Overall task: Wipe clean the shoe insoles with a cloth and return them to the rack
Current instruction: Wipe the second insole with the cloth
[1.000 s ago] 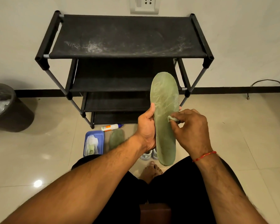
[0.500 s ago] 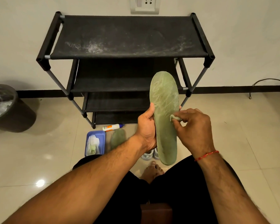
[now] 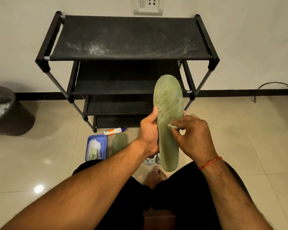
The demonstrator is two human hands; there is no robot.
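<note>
I hold a green insole [image 3: 168, 103] upright in front of me, toe end up. My left hand [image 3: 149, 133] grips its left edge at the middle, thumb on the front face. My right hand [image 3: 194, 133] pinches a small pale green cloth [image 3: 172, 126] and presses it against the insole's middle. A second green insole [image 3: 120, 142] lies flat on the floor below the black shoe rack [image 3: 126, 39], whose top shelf is streaked with white dust.
A blue tray [image 3: 105, 146] with white wipes sits on the tiled floor left of the second insole. A small white bottle [image 3: 114, 131] lies by the rack's foot. A dark bin [image 3: 6, 112] stands at far left. Pale shoes [image 3: 150, 161] and my bare foot [image 3: 155, 177] lie beneath the held insole.
My right hand has slid the cloth a little leftward and down across the insole's middle. The left hand's grip and the insole's position are nearly the same.
</note>
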